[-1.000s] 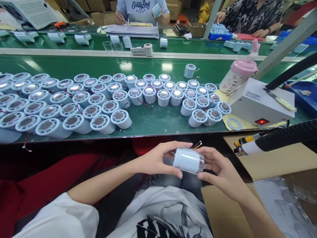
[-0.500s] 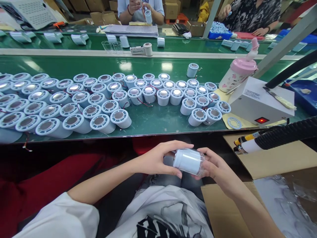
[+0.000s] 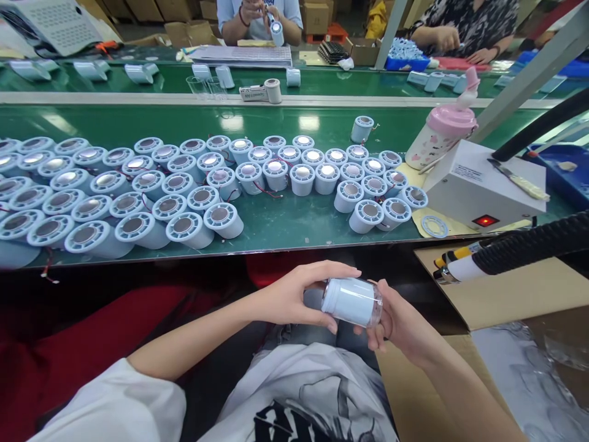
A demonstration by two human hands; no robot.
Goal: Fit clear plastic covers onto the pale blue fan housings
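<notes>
I hold a pale blue cylinder (image 3: pixel 352 301) with a clear end over my lap, below the table edge. My left hand (image 3: pixel 294 293) wraps its left end, thumb underneath and fingers over the top. My right hand (image 3: pixel 398 319) cups its right, clear end with curled fingers. Several like cylinders (image 3: pixel 221 184) with shiny round tops stand in rows on the green table (image 3: pixel 285 227) ahead of me. One cylinder (image 3: pixel 362 129) stands alone farther back.
A white box with a lit red switch (image 3: pixel 483 190) and a pink-lidded bottle (image 3: pixel 442 138) stand at the right. A black hose with a yellow-tipped tool (image 3: pixel 464 264) lies over a cardboard box (image 3: pixel 519 294). Two people (image 3: pixel 260 12) work across the far belt.
My right hand has slid round the cylinder's right end and closed under it, hiding the coloured wires seen a second ago. The person opposite raised a small cylinder in both hands.
</notes>
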